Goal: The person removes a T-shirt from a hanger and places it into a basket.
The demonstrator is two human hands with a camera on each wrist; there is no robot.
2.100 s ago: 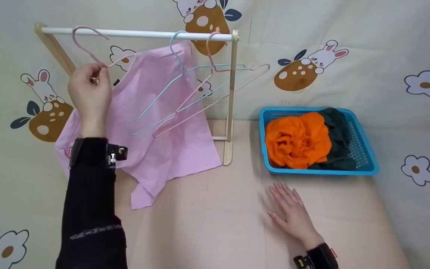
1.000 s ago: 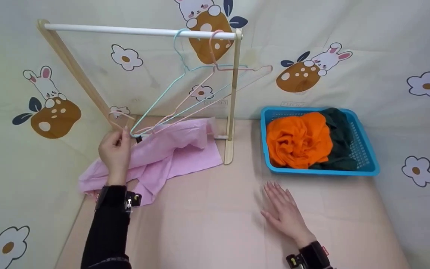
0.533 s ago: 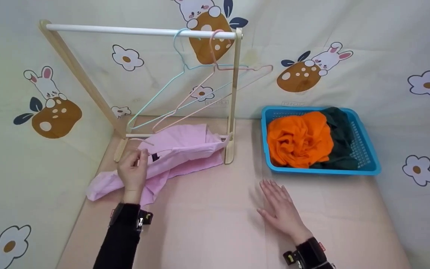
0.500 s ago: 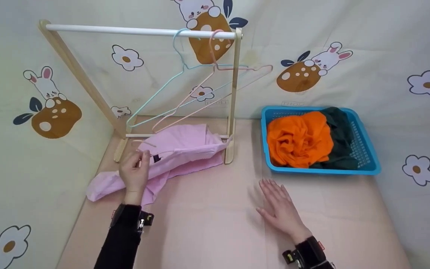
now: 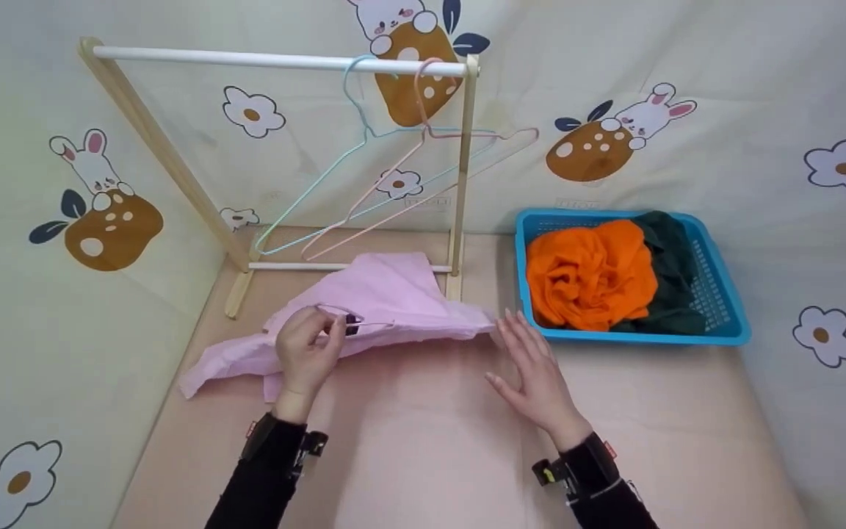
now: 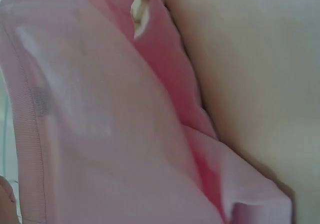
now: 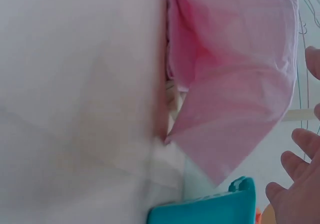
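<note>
My left hand [image 5: 310, 349] pinches a pink wire clothes hanger [image 5: 373, 324] near its hook, in the head view. From that hanger a pink shirt [image 5: 386, 294] spreads over the front of the rack's base, with a dark label at its neckline; the rest of the hanger is hidden inside. In the left wrist view the shirt [image 6: 110, 124] fills the left half. My right hand [image 5: 537, 375] has its fingers extended beside the shirt's right tip; whether they touch is unclear. The right wrist view has the shirt [image 7: 235, 69] hanging in front of the fingers [image 7: 305, 141].
A wooden rack with a white rod [image 5: 247, 57] carries a blue hanger [image 5: 313, 191] and another pink hanger [image 5: 386, 180]. Right of it stands a blue basket [image 5: 636, 339] holding orange cloth [image 5: 588, 275] and dark green cloth [image 5: 673, 279]. Printed fabric covers the walls.
My left hand has brought the hanger and shirt down from the rod, then toward the right and front. My right hand has lately moved up toward the shirt's right end.
</note>
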